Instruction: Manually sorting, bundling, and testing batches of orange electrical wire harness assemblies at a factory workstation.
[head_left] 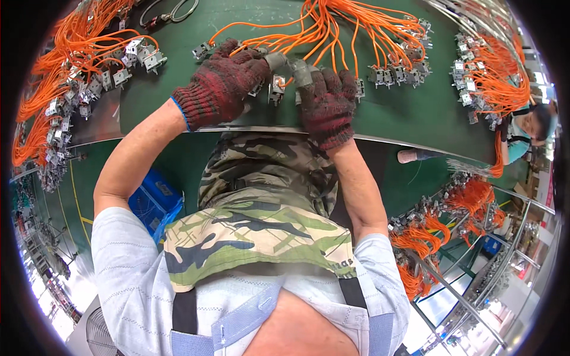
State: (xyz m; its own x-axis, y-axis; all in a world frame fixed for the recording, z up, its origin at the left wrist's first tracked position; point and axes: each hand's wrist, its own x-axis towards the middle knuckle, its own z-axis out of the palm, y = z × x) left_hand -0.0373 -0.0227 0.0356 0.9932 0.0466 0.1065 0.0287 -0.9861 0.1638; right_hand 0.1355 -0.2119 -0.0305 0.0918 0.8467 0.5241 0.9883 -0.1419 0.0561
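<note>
Head view: green table [415, 113] carries heaps of orange-wired grey connectors, one heap far left [65, 89], another far right [487, 77]. Orange wire bundle [332, 24] fans out above the hands. Left hand [222, 83] and right hand [326, 98], both gloved and bent at the near table edge, pinch a small grey connector [278, 83] between them.

Bright even overhead light, soft shadows, strong fisheye bending, dark vignette corners
</note>
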